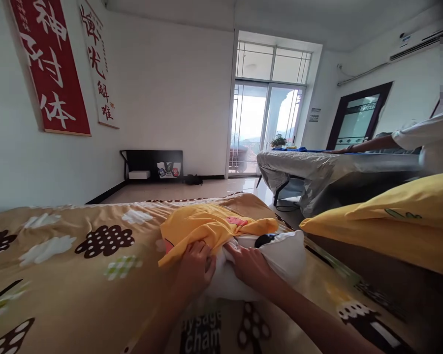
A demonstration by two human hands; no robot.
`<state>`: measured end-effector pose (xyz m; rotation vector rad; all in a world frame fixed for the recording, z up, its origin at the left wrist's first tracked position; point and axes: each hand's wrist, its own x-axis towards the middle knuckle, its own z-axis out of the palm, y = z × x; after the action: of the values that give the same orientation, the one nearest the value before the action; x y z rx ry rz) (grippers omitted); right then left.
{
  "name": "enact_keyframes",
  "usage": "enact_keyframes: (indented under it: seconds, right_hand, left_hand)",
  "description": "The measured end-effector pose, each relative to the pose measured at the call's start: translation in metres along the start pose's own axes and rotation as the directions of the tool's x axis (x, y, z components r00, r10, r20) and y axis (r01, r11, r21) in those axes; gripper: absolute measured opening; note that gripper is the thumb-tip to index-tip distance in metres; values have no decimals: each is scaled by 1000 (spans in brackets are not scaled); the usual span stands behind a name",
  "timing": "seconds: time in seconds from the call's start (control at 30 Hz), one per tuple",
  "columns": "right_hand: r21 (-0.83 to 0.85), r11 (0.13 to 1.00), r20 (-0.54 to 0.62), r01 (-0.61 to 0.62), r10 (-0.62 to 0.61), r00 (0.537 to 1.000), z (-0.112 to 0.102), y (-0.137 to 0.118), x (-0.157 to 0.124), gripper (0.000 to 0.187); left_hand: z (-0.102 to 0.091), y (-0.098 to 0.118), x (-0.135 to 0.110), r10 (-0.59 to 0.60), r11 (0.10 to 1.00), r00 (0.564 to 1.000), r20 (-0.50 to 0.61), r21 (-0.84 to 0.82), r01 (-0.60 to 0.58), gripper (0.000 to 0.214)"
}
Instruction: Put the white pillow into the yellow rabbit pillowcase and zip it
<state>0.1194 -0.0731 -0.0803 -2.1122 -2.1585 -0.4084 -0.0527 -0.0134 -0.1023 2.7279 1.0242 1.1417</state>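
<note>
Forearms (pixel 306 307) nearest, reaching over the patterned sheet (pixel 59 285). My left hand (pixel 198 260) is clamped on the yellow cloth (pixel 203 226), bunched at the far left of the white pillow (pixel 286 258) and partly over it, both on the sheet. My right hand (pixel 251 265), just beside, rests on the pillow; can't tell if its fingers pinch anything. Risks: loose folds could slip my left grip; hard right-hand pushing could skid the pillow; lopsided pulling could twist the cloth.
</note>
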Motion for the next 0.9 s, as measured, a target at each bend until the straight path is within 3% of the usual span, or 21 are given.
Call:
enact_keyframes:
  seconds: [0.1, 0.23, 0.3, 0.37, 0.43, 0.57, 0.67, 0.73, 0.8, 0.9]
  right_hand:
    - [29, 999, -17, -38, 38, 999, -3, 13, -2, 42]
    - [59, 995, -17, -76, 77, 997, -1, 21, 2, 49]
    - [87, 991, -5, -101, 102, 995, -1, 28, 5, 51]
    - [121, 984, -1, -129, 130, 991, 0, 38, 7, 53]
    - [167, 975, -7, -147, 150, 989, 2, 52, 8, 56]
    - [250, 957, 3, -148, 153, 988, 13, 74, 3, 57]
    - [267, 956, 15, -124, 124, 992, 24, 76, -3, 59]
    - [275, 956, 16, -98, 97, 995, 30, 74, -6, 60]
    - [286, 955, 10, -76, 77, 997, 33, 70, -7, 60]
    - [276, 959, 25, -68, 64, 998, 32, 64, -5, 62]
  left_hand:
    - [-6, -19, 6, 2, 976, 1000, 6, -218, 0, 24]
    - [-7, -55, 13, 20, 872, 997, 69, -489, 17, 30]
    - [-2, -67, 13, -74, 899, 993, -90, -437, 27, 26]
    - [8, -72, 10, -136, 951, 935, -327, -307, 31, 28]
    - [22, -70, 7, -141, 970, 895, -423, -241, 39, 31]
    - [48, -63, 7, -193, 947, 940, -281, -304, 104, 32]
    - [53, -66, 9, -26, 977, 986, -162, -212, -9, 38]
    - [47, -66, 8, 67, 978, 995, -69, -191, -80, 42]
    - [38, -62, 7, 17, 981, 1000, -16, -195, -20, 44]
    - [28, -49, 8, -167, 973, 982, 83, -146, 177, 39]
